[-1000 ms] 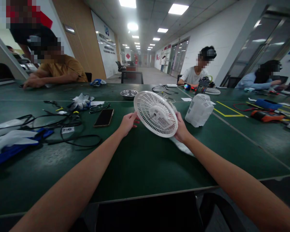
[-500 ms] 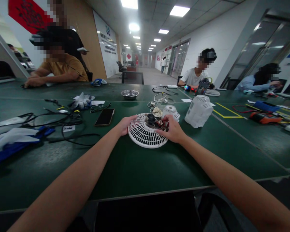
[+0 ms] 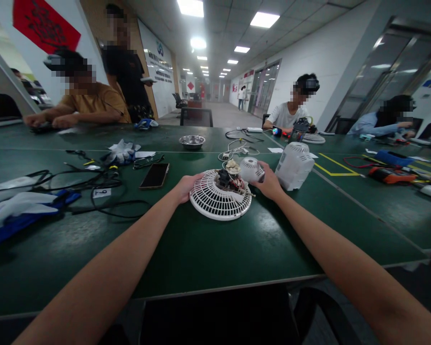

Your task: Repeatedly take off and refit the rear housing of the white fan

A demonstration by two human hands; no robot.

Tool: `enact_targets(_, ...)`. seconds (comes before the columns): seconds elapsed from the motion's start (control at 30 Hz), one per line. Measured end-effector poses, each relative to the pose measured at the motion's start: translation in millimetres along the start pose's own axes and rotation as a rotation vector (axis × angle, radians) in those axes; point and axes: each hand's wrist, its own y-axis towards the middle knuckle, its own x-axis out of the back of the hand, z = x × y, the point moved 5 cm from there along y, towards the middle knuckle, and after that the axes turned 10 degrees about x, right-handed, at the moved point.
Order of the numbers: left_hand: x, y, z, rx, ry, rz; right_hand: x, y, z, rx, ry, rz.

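A round white fan grille (image 3: 215, 203) lies flat on the green table (image 3: 208, 254), with a small motor and wires (image 3: 230, 181) exposed on top of it. My left hand (image 3: 185, 186) grips the grille's left rim. My right hand (image 3: 269, 183) is closed on a small white domed motor cover (image 3: 250, 169) just right of the motor. A white fan housing (image 3: 294, 164) stands upright beyond my right hand.
A black phone (image 3: 155, 175), tangled black cables (image 3: 93, 184), white gloves (image 3: 122, 150) and blue-white bags (image 3: 14, 211) lie to the left. A steel bowl (image 3: 192, 141) sits behind. Other people sit at the far side; tools (image 3: 393, 173) lie at right.
The grille was held up tilted in both hands, then laid flat on the table. My right hand has moved from the motor to the white domed cover.
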Motion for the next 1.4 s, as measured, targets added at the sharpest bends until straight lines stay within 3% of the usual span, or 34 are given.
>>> enact_targets(0.13,-2.7,-3,-1,-0.012,0.007,0.008,-1,0,-4,-0.157,0.066,-0.059)
enact_targets(0.23,-4.5,-6,-1,-0.015,0.002,0.003,-2,-4,-13,-0.367,0.307,-0.169)
enact_targets(0.37,-4.8,-7,-1,-0.008,0.011,-0.006,-8,-7,-20,-0.519,0.602,-0.254)
enact_targets(0.5,-3.9,-7,-1,-0.002,0.020,-0.010,-9,-8,-15,-0.635,0.861,-0.199)
enact_targets(0.67,-4.0,-5,-1,-0.002,0.034,-0.003,-6,-11,10,-0.678,1.202,-0.155)
enact_targets(0.77,-3.4,-3,0,-0.012,0.023,0.005,-8,-13,27,-0.654,1.313,-0.116)
enact_targets(0.97,0.4,3,1,-0.015,0.022,0.011,-6,-11,36,-0.526,1.149,-0.064)
enact_targets(1.1,1.4,7,3,-0.036,0.033,0.010,-7,-12,37,-0.576,1.281,-0.095)
enact_targets(1.17,2.8,8,2,-0.076,0.072,-0.011,-3,-12,39,-0.538,1.290,-0.188)
enact_targets(1.23,5.8,6,-1,-0.149,0.227,-0.084,8,-11,44,-0.378,1.153,-0.326)
enact_targets(1.3,7.9,1,-9,-0.290,0.517,-0.218,21,-13,54,-0.167,0.961,-0.419)
enact_targets(1.4,1.9,-17,-25,-0.591,0.901,-0.424,26,-16,69,0.035,0.796,-0.379)
